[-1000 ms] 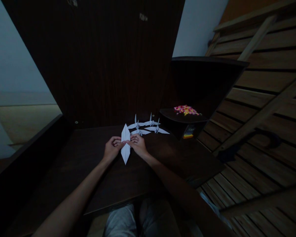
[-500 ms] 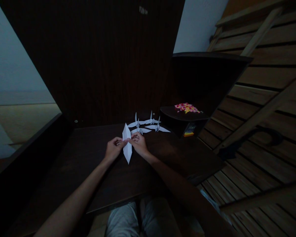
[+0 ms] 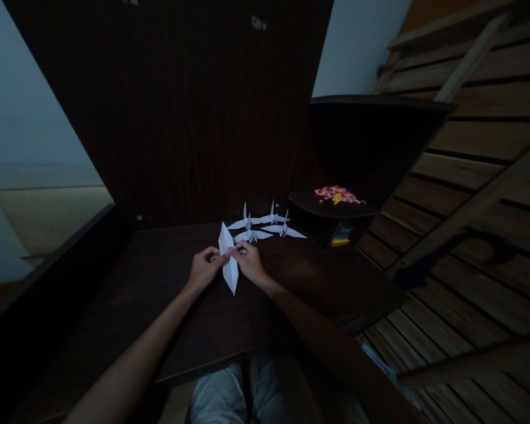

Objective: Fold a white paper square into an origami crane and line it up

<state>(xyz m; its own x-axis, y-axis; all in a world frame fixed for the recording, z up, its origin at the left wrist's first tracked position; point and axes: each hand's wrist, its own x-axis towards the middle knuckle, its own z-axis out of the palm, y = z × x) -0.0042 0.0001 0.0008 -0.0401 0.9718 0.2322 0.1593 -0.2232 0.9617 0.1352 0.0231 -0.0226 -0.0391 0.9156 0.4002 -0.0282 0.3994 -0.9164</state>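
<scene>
A white folded sheet of paper (image 3: pixel 231 274), long and pointed at both ends, is held between my two hands above the dark desk. My left hand (image 3: pixel 204 267) pinches its left edge near the middle, the thumb lying on the paper. From the other side my right hand (image 3: pixel 249 262) grips it, with the thumb close to the left one. Just beyond the fingers stand several white origami cranes (image 3: pixel 284 230) in two short rows, wings spread. The fingers behind the paper are partly hidden.
A dark wooden desk (image 3: pixel 159 330) has a raised side board (image 3: pixel 48 262) on the left and a tall back panel (image 3: pixel 194 118). On the right, a corner shelf (image 3: pixel 300 203) bears a pile of small pink and yellow pieces (image 3: pixel 338 194). Wooden slats (image 3: pixel 481 176) rise farther right.
The folded paper has tilted slightly, its lower tip shifting right and its upper tip left. Both hands keep their hold, and the view has shifted a little.
</scene>
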